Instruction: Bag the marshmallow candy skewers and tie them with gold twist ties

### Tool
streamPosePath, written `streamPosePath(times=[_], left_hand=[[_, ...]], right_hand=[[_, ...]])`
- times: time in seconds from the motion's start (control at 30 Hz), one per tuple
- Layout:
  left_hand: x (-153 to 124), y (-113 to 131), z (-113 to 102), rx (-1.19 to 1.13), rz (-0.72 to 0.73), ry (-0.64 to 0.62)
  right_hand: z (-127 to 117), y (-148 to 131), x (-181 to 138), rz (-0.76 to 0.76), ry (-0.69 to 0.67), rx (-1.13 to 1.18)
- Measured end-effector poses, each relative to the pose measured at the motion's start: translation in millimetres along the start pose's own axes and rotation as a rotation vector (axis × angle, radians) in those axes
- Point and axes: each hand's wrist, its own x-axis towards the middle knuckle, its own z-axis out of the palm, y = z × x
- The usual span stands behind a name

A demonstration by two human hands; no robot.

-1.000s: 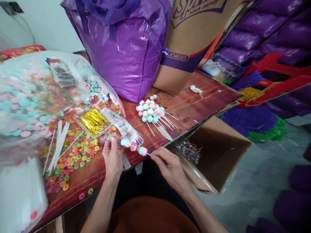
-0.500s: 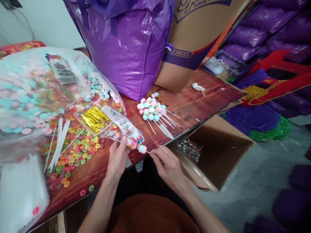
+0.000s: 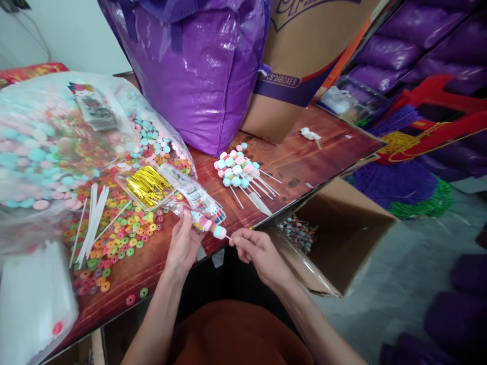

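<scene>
My left hand (image 3: pixel 184 244) is closed on a small printed plastic wrapper (image 3: pixel 198 220) over the front edge of the table. A candy skewer (image 3: pixel 219 232) with pink and blue pieces lies partly inside the wrapper's mouth. The white stick end of that skewer is pinched between the fingertips of my right hand (image 3: pixel 259 252). Just beyond my hands, flat printed wrappers (image 3: pixel 198 195) lie stacked beside a clear tray of gold twist ties (image 3: pixel 149 185). Several finished-looking candy skewers (image 3: pixel 236 167) rest in a bunch farther back.
Ring candies (image 3: pixel 129 228) and loose white sticks (image 3: pixel 93 223) spread over the left of the table (image 3: pixel 167 268). Behind stand a big purple bag (image 3: pixel 194 76) and a carton (image 3: pixel 266 119). An open cardboard box (image 3: pixel 346 243) holding wrapped skewers sits below the right edge.
My right hand has shifted slightly left, bringing the candy skewer a little closer to my left hand. A yellow tie end now shows by my right fingers.
</scene>
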Motion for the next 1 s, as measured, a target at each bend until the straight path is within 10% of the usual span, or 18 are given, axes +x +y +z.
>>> streamPosePath(times=[0.2, 0.6, 1.0], left_hand=[[-3, -8, 4, 0.078, 0.079, -0.019], [-11, -11, 9, 0.111, 0.045, -0.114], [-4, 7, -3, 0.035, 0.007, -0.027]], right_hand=[[4, -2, 2, 0.173, -0.078, 0.274], [22, 8, -5, -0.232, 0.036, -0.38], [18, 12, -1, -0.229, 0.027, -0.351]])
